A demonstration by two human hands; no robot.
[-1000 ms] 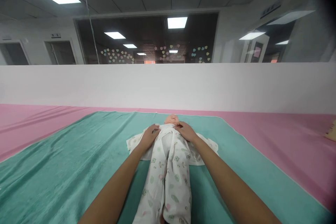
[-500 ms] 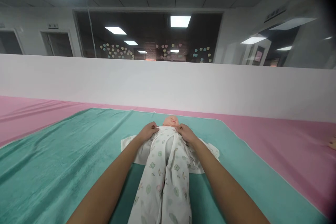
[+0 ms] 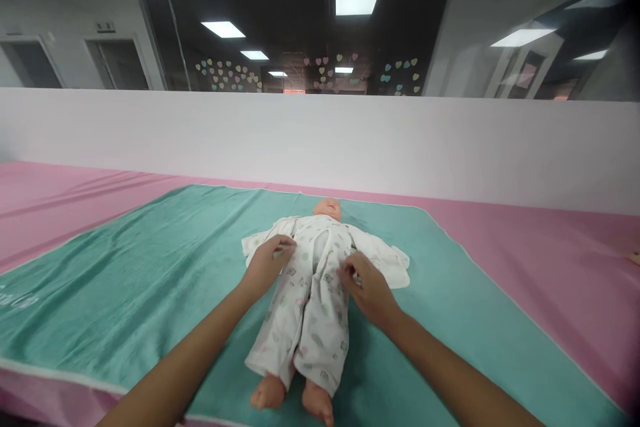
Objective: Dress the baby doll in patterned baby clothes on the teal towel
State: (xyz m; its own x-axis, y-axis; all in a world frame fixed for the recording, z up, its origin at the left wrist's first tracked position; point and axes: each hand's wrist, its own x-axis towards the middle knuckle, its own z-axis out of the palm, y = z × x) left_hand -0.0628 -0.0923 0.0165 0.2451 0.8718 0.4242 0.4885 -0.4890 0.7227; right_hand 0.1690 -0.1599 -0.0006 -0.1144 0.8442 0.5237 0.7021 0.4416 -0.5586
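Note:
A baby doll [image 3: 327,208] lies on its back, head away from me, its bare feet [image 3: 269,391] towards me. White baby trousers [image 3: 323,307] with small green and brown prints lie along its front, from the chest to the ankles. A white top [image 3: 383,253] spreads out beneath, its sleeves to both sides. My left hand [image 3: 270,263] is at the left upper edge of the trousers, thumb and fingers apart. On the opposite edge is my right hand [image 3: 369,285], its fingers loosely bent and parted. Neither hand visibly grips the cloth.
A teal towel [image 3: 125,267] lies under the doll on a pink padded surface [image 3: 540,260]. Behind it runs a low white wall [image 3: 320,143], with a large window [image 3: 300,33] beyond. Part of something skin-coloured [image 3: 634,257] shows at the far right edge.
Both hands have left the cloth by the doll's neck and drawn back towards me, spreading apart. The trousers now lie lower, and the doll's feet have come into view.

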